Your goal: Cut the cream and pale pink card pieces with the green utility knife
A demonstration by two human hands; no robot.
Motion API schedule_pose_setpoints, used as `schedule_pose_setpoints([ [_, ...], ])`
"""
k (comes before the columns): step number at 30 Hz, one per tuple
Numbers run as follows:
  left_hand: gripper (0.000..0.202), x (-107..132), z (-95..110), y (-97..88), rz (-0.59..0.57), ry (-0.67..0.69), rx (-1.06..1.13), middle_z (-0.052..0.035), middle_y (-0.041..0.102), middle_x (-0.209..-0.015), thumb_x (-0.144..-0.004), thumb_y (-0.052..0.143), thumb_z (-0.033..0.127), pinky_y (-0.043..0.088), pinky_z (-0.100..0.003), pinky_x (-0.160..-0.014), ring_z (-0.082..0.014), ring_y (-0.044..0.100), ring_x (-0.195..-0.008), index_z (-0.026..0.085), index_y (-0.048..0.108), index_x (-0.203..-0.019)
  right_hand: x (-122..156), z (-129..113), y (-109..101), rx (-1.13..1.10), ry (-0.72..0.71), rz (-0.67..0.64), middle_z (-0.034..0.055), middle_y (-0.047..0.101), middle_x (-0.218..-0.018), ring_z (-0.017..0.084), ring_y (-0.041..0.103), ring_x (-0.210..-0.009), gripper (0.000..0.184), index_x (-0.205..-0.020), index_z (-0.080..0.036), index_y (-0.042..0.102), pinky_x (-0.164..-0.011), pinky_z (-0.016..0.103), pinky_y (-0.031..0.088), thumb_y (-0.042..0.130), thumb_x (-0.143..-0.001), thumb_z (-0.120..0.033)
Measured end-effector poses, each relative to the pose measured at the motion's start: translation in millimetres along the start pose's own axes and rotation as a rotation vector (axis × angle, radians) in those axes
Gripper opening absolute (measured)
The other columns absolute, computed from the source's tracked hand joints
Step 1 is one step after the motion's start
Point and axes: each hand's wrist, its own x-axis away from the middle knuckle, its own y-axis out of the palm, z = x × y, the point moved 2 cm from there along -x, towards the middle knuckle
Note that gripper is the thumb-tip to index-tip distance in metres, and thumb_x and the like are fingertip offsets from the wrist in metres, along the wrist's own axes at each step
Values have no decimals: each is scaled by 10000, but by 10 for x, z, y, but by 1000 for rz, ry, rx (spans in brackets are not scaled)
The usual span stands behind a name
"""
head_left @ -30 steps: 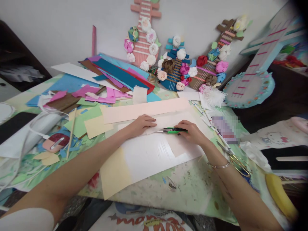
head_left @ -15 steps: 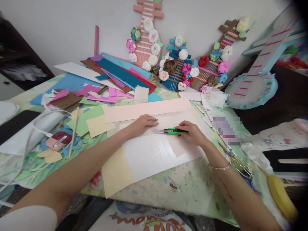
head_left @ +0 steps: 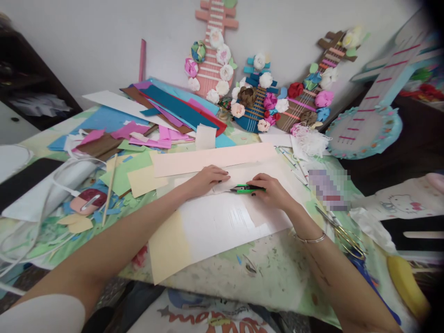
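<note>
My left hand (head_left: 207, 179) lies with curled fingers on a pale sheet of paper (head_left: 243, 173), pinning it to the table. My right hand (head_left: 272, 192) grips a green and black cutter knife (head_left: 244, 188), its tip pointing left toward my left fingers. Both hands rest over a large white sheet (head_left: 215, 224) that overlaps a cream sheet (head_left: 166, 249). A long pale pink strip (head_left: 211, 158) lies just behind the hands.
Coloured paper scraps and sheets (head_left: 166, 108) pile at the back left. Paper guitars with paper flowers (head_left: 255, 99) lean on the wall. Gold scissors (head_left: 342, 233) lie at the right, a wooden stick (head_left: 110, 187) and a yellow object (head_left: 407, 286) nearby.
My right hand and the cutter have slid a little leftward along the paper, closer to my left hand. The left hand has stayed put.
</note>
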Motion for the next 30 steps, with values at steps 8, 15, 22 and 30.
schedule_pose_setpoints([
  [8,314,0,-23,6,1,0,16,-74,661,-1194,-978,418,260,438,-379,-967,-207,585,-1109,268,672,-1164,159,58,-36,-36,27,43,98,631,-1005,247,606,-912,339,-1109,-213,697,-810,403,507,598,-797,-125],
  [15,338,4,-26,15,2,-10,8,-85,659,-1197,-977,395,234,445,-386,-958,-217,581,-1103,254,668,-1175,-21,-57,42,-35,16,22,98,632,-995,244,603,-910,369,-1107,-209,698,-831,407,500,577,-783,-80],
  [22,327,-5,-15,0,2,-5,21,-79,664,-1193,-977,404,240,438,-375,-967,-208,586,-1102,249,673,-1162,63,-49,35,-66,21,12,99,629,-995,240,602,-903,351,-1105,-199,699,-817,399,500,584,-790,-95],
  [30,323,1,-19,-3,3,-1,26,-70,662,-1198,-970,410,234,443,-375,-963,-201,588,-1107,260,670,-1159,95,-50,26,-62,22,35,96,633,-998,240,603,-912,349,-1101,-212,698,-820,397,501,585,-790,-98],
])
